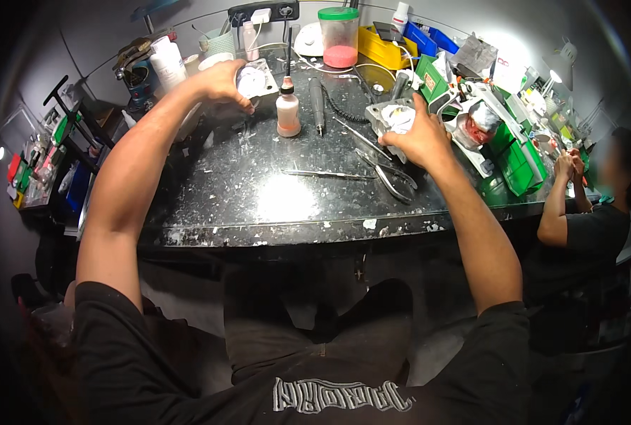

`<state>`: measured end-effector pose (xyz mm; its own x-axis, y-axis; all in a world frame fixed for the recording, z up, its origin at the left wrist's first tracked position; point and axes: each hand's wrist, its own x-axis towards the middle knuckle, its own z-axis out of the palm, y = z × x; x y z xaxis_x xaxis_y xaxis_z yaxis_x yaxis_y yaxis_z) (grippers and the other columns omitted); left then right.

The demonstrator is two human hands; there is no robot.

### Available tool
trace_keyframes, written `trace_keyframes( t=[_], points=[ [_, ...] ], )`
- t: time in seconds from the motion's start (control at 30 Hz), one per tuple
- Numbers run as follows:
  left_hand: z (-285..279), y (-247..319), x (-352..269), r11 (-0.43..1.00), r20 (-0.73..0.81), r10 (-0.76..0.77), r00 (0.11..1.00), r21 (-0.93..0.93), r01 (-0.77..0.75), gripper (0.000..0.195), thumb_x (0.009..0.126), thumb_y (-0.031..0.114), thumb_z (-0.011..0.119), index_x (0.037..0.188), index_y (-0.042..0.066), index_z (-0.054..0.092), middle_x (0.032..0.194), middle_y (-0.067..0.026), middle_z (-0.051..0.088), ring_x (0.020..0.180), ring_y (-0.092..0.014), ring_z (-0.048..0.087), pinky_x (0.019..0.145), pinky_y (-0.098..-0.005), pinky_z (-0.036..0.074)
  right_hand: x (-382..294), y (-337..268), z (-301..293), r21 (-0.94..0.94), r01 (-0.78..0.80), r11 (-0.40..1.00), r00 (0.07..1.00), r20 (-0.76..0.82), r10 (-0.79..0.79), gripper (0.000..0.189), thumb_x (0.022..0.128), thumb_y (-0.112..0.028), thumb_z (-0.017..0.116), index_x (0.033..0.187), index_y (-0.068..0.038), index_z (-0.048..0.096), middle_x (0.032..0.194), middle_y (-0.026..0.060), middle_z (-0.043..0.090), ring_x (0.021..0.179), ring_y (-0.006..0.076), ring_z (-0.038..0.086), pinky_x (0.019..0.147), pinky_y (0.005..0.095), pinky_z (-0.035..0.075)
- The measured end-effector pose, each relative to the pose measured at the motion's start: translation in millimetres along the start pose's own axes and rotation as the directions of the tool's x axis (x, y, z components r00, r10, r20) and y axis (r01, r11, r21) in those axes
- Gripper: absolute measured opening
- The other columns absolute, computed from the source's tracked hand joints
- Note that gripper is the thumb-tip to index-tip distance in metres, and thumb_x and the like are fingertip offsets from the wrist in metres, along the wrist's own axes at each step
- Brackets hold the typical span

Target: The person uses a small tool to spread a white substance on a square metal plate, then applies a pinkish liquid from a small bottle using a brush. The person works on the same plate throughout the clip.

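Observation:
My left hand (225, 85) grips the left side of a metal dental flask half (265, 93) with white plaster in it, at the back of the black bench. Around the near side of a second flask half (379, 114), also filled with white plaster, my right hand (424, 135) is closed. Between them stand a dropper bottle of pinkish liquid (288, 114) and a dental handpiece (317, 106) with a coiled cord. Nearer to me lie a thin metal instrument (331, 174), another slanting one (363, 138) and metal pliers (392, 180).
A green-lidded jar of pink powder (339, 40) and a yellow bin (382, 50) stand at the back. Green bins (514, 159) and an articulator (472, 143) crowd the right. White bottles (167, 64) stand left. A co-worker (586, 212) sits at far right.

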<state>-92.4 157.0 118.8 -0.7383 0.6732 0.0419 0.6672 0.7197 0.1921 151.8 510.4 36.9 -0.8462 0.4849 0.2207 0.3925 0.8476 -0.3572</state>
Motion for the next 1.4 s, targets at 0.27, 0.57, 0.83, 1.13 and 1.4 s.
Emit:
trace_keyframes(
  t=[0.27,0.57,0.83,1.13,1.4],
  points=[
    [-9.4,33.1,-129.9,0.991,-0.007,0.131,0.991,-0.029,-0.131,0.128,0.056,0.047,0.102,0.154,-0.011,0.045,0.152,-0.0314,0.055,0.142,-0.039,0.054,0.123,-0.0409,0.043,-3.9,-12.7,5.0,-0.129,0.027,0.991,0.999,-0.022,-0.03,0.12,0.074,-0.059,0.089,0.168,-0.01,0.032,0.159,0.0362,0.044,0.151,0.0501,0.042,0.126,0.0578,0.031],
    [33.3,76.6,-190.0,0.978,0.084,0.196,0.977,-0.088,-0.188,0.118,0.062,0.037,0.095,0.156,-0.01,0.042,0.15,-0.0297,0.052,0.144,-0.041,0.049,0.124,-0.0432,0.04,-27.9,-82.3,2.7,-0.127,0.247,0.961,0.919,-0.284,-0.274,0.101,0.088,-0.066,0.079,0.157,0.0,0.047,0.15,0.0285,0.054,0.143,0.044,0.05,0.121,0.0585,0.039],
    [48.2,82.6,-174.9,0.979,0.057,0.197,0.979,-0.067,-0.193,0.116,0.062,0.036,0.095,0.159,-0.004,0.043,0.151,-0.0286,0.052,0.14,-0.044,0.05,0.121,-0.0466,0.042,-10.8,-167.3,36.3,0.328,0.311,0.892,0.945,-0.007,-0.327,0.092,0.079,-0.062,0.088,0.14,0.003,0.066,0.132,0.0276,0.071,0.123,0.0351,0.072,0.105,0.0429,0.056],
    [57.5,74.8,-154.2,0.966,-0.07,0.147,0.987,-0.206,-0.159,0.145,0.064,0.07,0.094,0.168,-0.003,0.026,0.164,-0.0305,0.04,0.157,-0.044,0.033,0.129,-0.0506,0.032,-3.9,-161.8,40.6,0.471,0.382,0.795,0.921,-0.121,-0.371,0.059,0.084,-0.043,0.089,0.119,0.002,0.076,0.107,0.0188,0.081,0.1,0.0279,0.079,0.09,0.0388,0.061],
    [55.0,47.4,-96.1,0.866,-0.646,0.2,0.736,-0.235,-0.441,0.066,0.086,0.028,0.086,0.143,0.003,0.062,0.136,-0.0175,0.069,0.127,-0.029,0.067,0.109,-0.039,0.053,-24.1,-177.1,11.2,0.895,0.325,0.304,0.888,-0.179,-0.423,0.034,0.108,-0.033,0.07,0.124,-0.004,0.066,0.108,0.003,0.072,0.088,0.0117,0.07,0.071,0.0255,0.056]
  ],
)
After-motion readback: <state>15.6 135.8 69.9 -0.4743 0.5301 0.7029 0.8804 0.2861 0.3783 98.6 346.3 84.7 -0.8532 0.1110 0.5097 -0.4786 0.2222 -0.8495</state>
